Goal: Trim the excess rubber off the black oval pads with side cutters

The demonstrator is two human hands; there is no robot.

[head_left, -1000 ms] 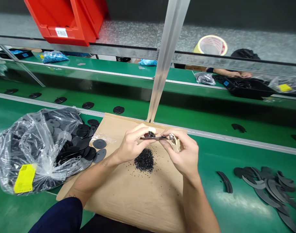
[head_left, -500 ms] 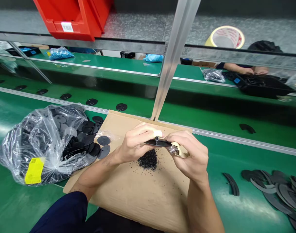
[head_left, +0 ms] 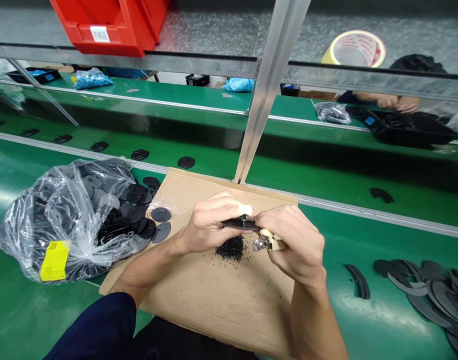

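Observation:
My left hand (head_left: 209,222) is closed on the left side of a thin black disc (head_left: 241,223), held nearly edge-on. A white cover, seemingly a finger cot (head_left: 245,210), sits on a fingertip above it. A small black peg-like part stands on the disc under that fingertip. My right hand (head_left: 298,237) is closed at the disc's right edge, with cream finger covers (head_left: 274,241) on its fingers. A small shiny piece (head_left: 261,243) sticks out by those fingers; I cannot make out its kind. Below the disc, a pile of tiny black parts (head_left: 231,248) lies on the cardboard sheet (head_left: 213,300).
A clear plastic bag (head_left: 74,215) spills black discs (head_left: 136,212) at the left. Curved black pieces (head_left: 435,295) lie at the right. Several discs (head_left: 186,162) line the green strip beyond the rail. A metal post (head_left: 257,95) rises ahead. A red bin (head_left: 112,30) and tape roll (head_left: 358,49) sit above. Another person's hands (head_left: 397,102) show behind.
My right hand has shifted slightly down and right, and the shiny piece now shows more clearly below the disc. The disc stays between both hands. The camera view has moved slightly.

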